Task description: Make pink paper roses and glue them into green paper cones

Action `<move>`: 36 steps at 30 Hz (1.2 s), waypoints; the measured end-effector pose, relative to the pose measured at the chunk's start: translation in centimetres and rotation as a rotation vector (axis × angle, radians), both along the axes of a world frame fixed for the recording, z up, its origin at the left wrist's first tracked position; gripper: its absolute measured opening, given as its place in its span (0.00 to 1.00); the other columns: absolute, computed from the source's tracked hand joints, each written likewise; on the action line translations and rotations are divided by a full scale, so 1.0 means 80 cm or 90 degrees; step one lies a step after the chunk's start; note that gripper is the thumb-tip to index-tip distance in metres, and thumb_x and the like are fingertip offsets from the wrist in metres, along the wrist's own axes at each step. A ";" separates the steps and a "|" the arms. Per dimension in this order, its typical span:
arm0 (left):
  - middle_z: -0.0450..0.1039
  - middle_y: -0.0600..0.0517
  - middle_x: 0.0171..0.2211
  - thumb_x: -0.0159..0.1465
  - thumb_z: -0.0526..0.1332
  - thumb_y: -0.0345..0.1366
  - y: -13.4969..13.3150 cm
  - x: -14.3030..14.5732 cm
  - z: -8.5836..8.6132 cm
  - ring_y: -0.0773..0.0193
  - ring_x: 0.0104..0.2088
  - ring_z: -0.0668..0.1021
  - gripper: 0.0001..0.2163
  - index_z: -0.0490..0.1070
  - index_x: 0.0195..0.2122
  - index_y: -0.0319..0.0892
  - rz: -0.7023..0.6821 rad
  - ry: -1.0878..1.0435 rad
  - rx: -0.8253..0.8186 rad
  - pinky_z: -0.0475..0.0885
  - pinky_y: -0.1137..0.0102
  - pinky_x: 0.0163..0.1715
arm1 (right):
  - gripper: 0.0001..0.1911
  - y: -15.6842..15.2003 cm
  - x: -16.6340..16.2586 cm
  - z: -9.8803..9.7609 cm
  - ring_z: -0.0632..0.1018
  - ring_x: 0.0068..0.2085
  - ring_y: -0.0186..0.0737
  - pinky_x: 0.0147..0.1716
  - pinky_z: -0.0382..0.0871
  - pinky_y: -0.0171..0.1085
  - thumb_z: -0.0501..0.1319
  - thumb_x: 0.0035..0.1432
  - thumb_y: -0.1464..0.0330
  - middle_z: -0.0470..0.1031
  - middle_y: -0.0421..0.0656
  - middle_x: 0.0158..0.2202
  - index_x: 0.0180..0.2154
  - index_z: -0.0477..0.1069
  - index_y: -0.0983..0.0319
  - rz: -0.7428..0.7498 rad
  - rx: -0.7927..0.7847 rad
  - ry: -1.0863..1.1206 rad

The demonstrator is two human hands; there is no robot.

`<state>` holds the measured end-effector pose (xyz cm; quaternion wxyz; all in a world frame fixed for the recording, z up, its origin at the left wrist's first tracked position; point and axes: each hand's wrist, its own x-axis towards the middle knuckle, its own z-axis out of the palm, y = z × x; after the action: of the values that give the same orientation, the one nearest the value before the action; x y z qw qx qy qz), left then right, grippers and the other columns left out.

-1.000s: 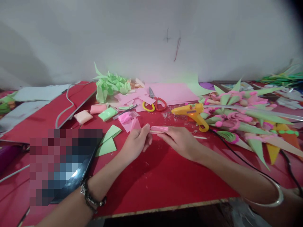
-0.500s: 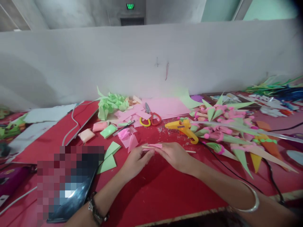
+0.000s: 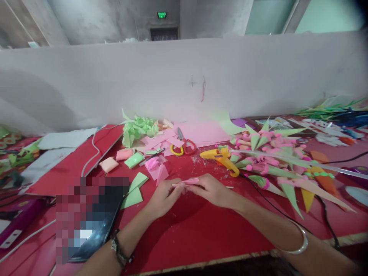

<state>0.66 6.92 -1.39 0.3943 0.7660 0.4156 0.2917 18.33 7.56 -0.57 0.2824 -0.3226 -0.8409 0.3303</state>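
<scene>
Over the red tabletop my left hand (image 3: 165, 197) and my right hand (image 3: 215, 191) meet, fingers closed on a small folded piece of pink paper (image 3: 192, 181). A thin pale stick (image 3: 230, 187) runs along the paper under my hands; its far end shows past my right hand. How the paper sits on the stick is partly hidden by my fingers. Just beyond my left hand lie a folded pink paper piece (image 3: 162, 173) and a crumpled pink one (image 3: 152, 163). A yellow glue gun (image 3: 221, 156) rests beyond my right hand.
Scissors (image 3: 184, 145) lie at the back, near pink paper scraps (image 3: 161, 141) and a green paper heap (image 3: 138, 128). Many paper cones (image 3: 270, 153) are piled right. Left are clay packets (image 3: 133, 160), green paper (image 3: 137, 193) and a dark, partly blurred device (image 3: 100, 234).
The pink paper's striped, pleated-looking edge now shows as a smoother folded strip between my fingers. My fingers have shifted slightly on it. The camera view has tilted up a little.
</scene>
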 end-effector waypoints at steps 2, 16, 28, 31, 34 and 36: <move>0.56 0.58 0.15 0.62 0.45 0.42 0.000 0.000 0.001 0.73 0.17 0.60 0.17 0.63 0.22 0.38 -0.011 -0.002 -0.008 0.55 0.76 0.19 | 0.15 0.000 0.001 0.002 0.76 0.38 0.36 0.37 0.66 0.32 0.50 0.59 0.64 0.76 0.42 0.39 0.44 0.70 0.59 0.015 -0.011 -0.005; 0.57 0.57 0.15 0.62 0.45 0.41 -0.002 0.000 0.002 0.72 0.18 0.61 0.18 0.60 0.19 0.39 -0.022 -0.023 0.000 0.56 0.76 0.20 | 0.15 -0.003 -0.002 -0.005 0.75 0.34 0.35 0.34 0.64 0.30 0.49 0.58 0.65 0.76 0.43 0.33 0.39 0.72 0.63 -0.012 0.014 -0.011; 0.58 0.57 0.13 0.63 0.41 0.44 -0.004 0.004 -0.005 0.72 0.16 0.63 0.22 0.63 0.19 0.39 0.040 -0.029 -0.045 0.59 0.76 0.20 | 0.16 -0.002 0.002 -0.001 0.75 0.35 0.34 0.35 0.63 0.30 0.48 0.60 0.63 0.76 0.41 0.34 0.38 0.73 0.60 -0.007 0.036 -0.030; 0.58 0.57 0.13 0.63 0.41 0.43 -0.004 0.005 -0.003 0.72 0.16 0.63 0.21 0.64 0.20 0.38 0.029 -0.039 -0.051 0.59 0.76 0.21 | 0.17 -0.003 0.002 0.000 0.75 0.35 0.35 0.35 0.63 0.30 0.47 0.60 0.62 0.76 0.42 0.34 0.37 0.72 0.60 -0.035 0.061 -0.092; 0.58 0.57 0.13 0.63 0.41 0.42 -0.004 0.004 0.000 0.72 0.16 0.63 0.21 0.64 0.21 0.38 0.016 -0.042 -0.049 0.59 0.76 0.21 | 0.19 -0.005 0.003 0.001 0.75 0.33 0.35 0.32 0.63 0.30 0.46 0.60 0.61 0.76 0.42 0.32 0.35 0.72 0.61 -0.054 0.094 -0.141; 0.58 0.58 0.13 0.63 0.41 0.41 -0.004 0.005 0.000 0.72 0.16 0.63 0.20 0.64 0.21 0.38 0.014 -0.049 -0.053 0.59 0.76 0.21 | 0.20 -0.005 0.002 0.001 0.75 0.31 0.34 0.30 0.62 0.30 0.44 0.61 0.61 0.76 0.42 0.30 0.33 0.72 0.62 -0.066 0.133 -0.166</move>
<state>1.03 6.64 -1.37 0.4383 0.7324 0.4203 0.3079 18.52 7.13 -0.47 0.2199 -0.3743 -0.8824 0.1816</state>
